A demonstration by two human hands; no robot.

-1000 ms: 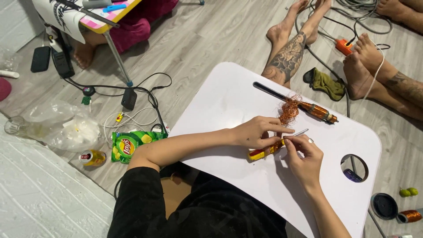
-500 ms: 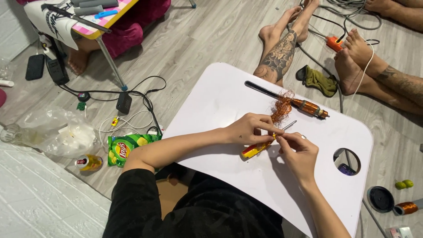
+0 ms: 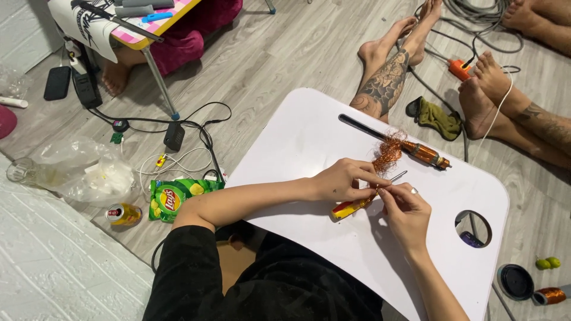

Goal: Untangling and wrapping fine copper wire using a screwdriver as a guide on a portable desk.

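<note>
My left hand and my right hand meet over the middle of a white lap table. Both pinch a thin copper wire that runs up to a loose copper tangle. Under the fingers lies a screwdriver with a yellow and red handle, its metal tip pointing to the upper right. A second screwdriver with an orange handle and a dark shaft lies just beyond the tangle.
Other people's bare feet and a tattooed leg lie past the table's far edge, beside a green cloth. A chip bag, a can, a plastic bag and cables lie left. A copper spool sits right.
The view has shifted a little. Both hands stay together at the same spot on the table, fingers working the wire; the screwdrivers have not moved.
</note>
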